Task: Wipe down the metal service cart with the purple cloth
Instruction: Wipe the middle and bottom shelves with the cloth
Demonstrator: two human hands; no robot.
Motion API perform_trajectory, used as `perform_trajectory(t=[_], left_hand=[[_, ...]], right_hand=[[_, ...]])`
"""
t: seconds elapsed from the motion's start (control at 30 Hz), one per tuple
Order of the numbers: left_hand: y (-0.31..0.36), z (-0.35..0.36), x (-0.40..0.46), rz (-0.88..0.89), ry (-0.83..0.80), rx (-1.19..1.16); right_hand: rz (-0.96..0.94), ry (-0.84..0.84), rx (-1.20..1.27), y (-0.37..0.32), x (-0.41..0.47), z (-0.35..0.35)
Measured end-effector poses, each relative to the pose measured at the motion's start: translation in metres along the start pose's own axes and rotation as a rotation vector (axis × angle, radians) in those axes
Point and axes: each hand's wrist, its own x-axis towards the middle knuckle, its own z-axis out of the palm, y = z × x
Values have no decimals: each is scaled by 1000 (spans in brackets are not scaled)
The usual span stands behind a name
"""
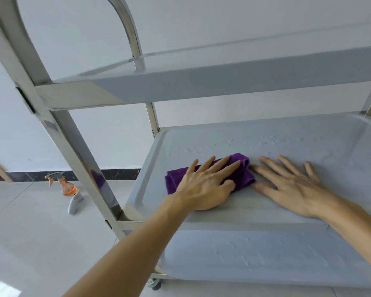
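One head view only. The folded purple microfibre cloth (210,175) lies on the middle grey tray shelf (287,133) of the steel-framed service cart (73,146), near the shelf's left front corner. The left hand (204,185) presses flat on the cloth, fingers spread; the right hand (287,185), fingers spread, rests just right of it on the wet shelf. Judged soft, light, bunch-prone: press flat.

Folded purple cloth (242,174) on cart's middle shelf (308,146)
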Motion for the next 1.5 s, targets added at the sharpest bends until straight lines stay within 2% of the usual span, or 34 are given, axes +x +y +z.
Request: perform_trajectory(t=[0.1, 0.17, 0.37, 0.47, 0.57, 0.8, 0.93, 1.0, 1.13, 1.2, 1.37, 1.5], left_hand=[[-1, 0, 17, 48, 35, 31], [-22, -6, 28, 18, 43, 75], [-120, -29, 40, -453, 116, 154], [-126, -29, 48, -548, 134, 166], [-108, -25, 61, -515, 128, 140], [-26, -2, 57, -153, 73, 138], [-36, 4, 11, -71, 121, 158], [-55, -1, 0, -127, 111, 154], [-104, -23, 20, -413, 75, 130], [-121, -31, 39, -503, 81, 117], [-134, -35, 81, -626, 142, 95], [-128, -35, 110, -638, 133, 63]], right_hand=[[3, 4, -9, 3, 2, -1], [-6, -4, 22, 1, 0, -2], [-19, 23, 19, 0, -1, 2], [-13, 33, 18, -4, 0, 2], [-4, 28, 27, -7, 2, 2], [21, 3, 35, -9, 8, -5], [4, 1, 35, -9, 4, -4], [-5, -2, 39, -10, 1, -3], [-24, -7, 36, -17, -4, -2], [-27, -20, 30, -21, -7, -2], [-36, -3, 30, -33, -9, 2], [-42, 27, 36, -41, -14, 6]])
